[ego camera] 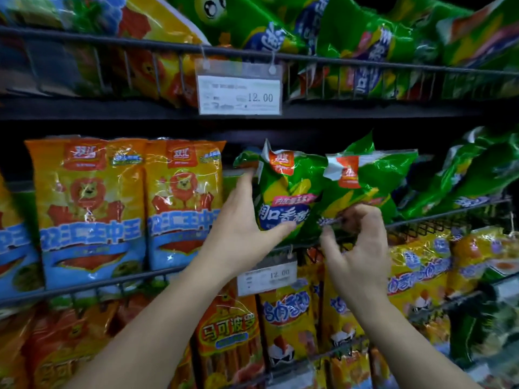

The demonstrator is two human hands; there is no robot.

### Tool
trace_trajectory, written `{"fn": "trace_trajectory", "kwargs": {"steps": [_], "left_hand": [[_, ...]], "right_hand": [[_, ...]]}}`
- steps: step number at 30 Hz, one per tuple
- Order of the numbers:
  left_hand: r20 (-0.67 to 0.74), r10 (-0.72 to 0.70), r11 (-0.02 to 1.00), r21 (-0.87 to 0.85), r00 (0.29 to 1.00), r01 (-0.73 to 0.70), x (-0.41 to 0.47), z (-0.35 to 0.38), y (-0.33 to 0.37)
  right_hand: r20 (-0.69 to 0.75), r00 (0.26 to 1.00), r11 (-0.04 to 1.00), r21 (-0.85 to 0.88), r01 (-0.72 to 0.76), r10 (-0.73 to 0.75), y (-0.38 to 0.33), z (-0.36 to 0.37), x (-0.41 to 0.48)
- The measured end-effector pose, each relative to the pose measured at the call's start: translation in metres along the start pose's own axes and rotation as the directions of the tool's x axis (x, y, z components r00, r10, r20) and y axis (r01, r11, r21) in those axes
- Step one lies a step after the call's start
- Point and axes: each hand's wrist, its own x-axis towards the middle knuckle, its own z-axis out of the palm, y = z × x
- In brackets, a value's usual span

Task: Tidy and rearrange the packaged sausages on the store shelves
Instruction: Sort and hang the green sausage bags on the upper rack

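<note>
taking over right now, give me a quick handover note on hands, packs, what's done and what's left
Left hand holds the left green pack, thumb across its front.
Right hand pinches the lower edge of the right green pack.
Both packs sit tilted and crumpled on the middle shelf.
Done: the orange packs to the left stand upright in a row.
Left: straighten these two, then probably the slumped green packs further right.

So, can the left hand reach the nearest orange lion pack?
Probably yes: the orange lion pack stands right beside the left hand, front uncovered, though that hand is busy holding a green pack.
</note>
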Motion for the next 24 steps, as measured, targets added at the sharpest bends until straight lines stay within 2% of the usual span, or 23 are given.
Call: {"fn": "trace_trajectory", "kwargs": {"steps": [6, 9, 13, 24], "left_hand": [[-0.084, -0.077, 0.995, -0.072, 0.994, 0.071, 0.013, 0.012, 0.004], [-0.107, -0.104, 0.983, -0.161, 0.989, 0.086, 0.016, 0.014, 0.004], [-0.164, -0.15, 0.974, -0.194, 0.975, 0.118, 0.018, 0.016, 0.002], [-0.305, -0.134, 0.987, -0.127, 0.943, 0.099, 0.026, 0.025, -0.002]], "right_hand": [[0.008, 0.994, 0.992, 0.065, 0.113, -0.113, 0.01, 0.002, 0.016], [0.023, 0.991, 0.988, 0.083, 0.132, -0.134, 0.014, 0.003, 0.022], [0.053, 0.983, 0.975, 0.148, 0.166, -0.175, 0.016, 0.005, 0.03], [0.188, 0.964, 0.977, -0.058, 0.204, -0.19, 0.014, 0.012, 0.047]]}}
